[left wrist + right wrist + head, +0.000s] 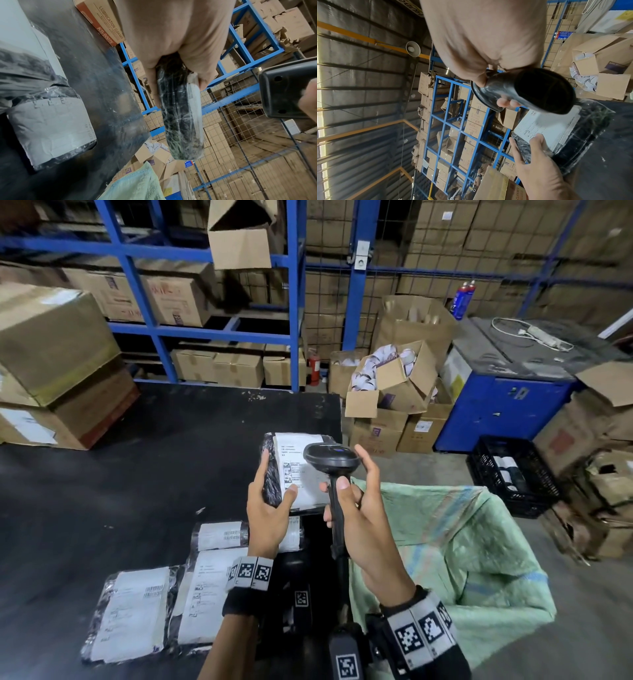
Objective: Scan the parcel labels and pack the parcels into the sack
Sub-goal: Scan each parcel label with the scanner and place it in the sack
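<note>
Right hand (359, 508) wraps the handle of the scanner (331, 457), whose head sits at frame centre, just right of and over the parcel (298, 470). The left hand (270, 501) clamps that parcel's lower left edge, label up, long axis running up the frame. The sack (479, 542) gapes lower right, nearer the right hand; more parcels (164, 594) wait on the surface (102, 491) lower left.

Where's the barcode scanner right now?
In the head view, the barcode scanner is held in the right hand, centre frame, its head over the label of the parcel in the left hand.
</note>
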